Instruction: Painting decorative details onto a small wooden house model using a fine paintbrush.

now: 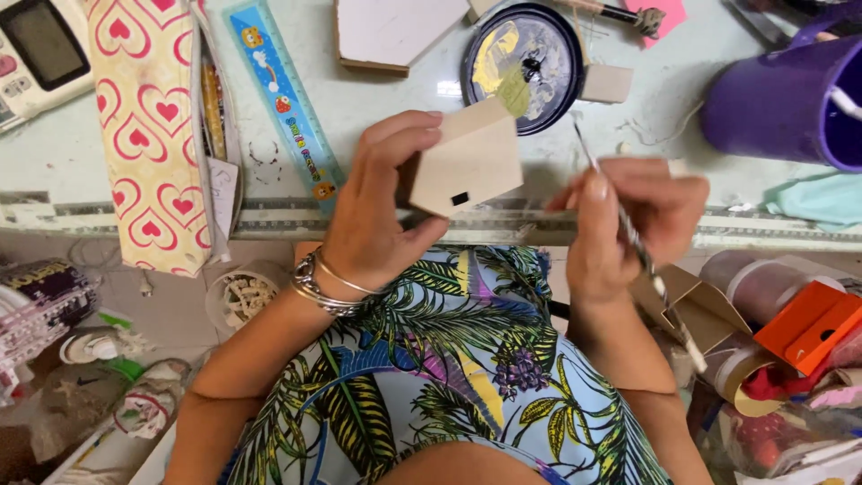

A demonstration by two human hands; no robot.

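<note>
Clearly light and stiff, the small house-shaped wooden piece [469, 162] sits pinched at its lower left edge in the left hand [382, 211], thumb beneath and fingers on top; its thin flat faces look best gripped by the edges. The right hand [628, 220] grasps a slim paintbrush [633, 238], its tip pointing up toward a paint-smeared dark lid [525, 63] beyond both hands. Beyond them lies a pale, cluttered tabletop [431, 99], with a heart-patterned pencil case [148, 126] far left of the left hand.

A home craft corner: a pale green counter [395, 135] strewn with a heart-patterned pencil case [148, 126] at upper left, a blue plastic ruler [283, 103], a paint-smeared round lid [523, 65] and tape rolls [759, 287] at lower right.
</note>
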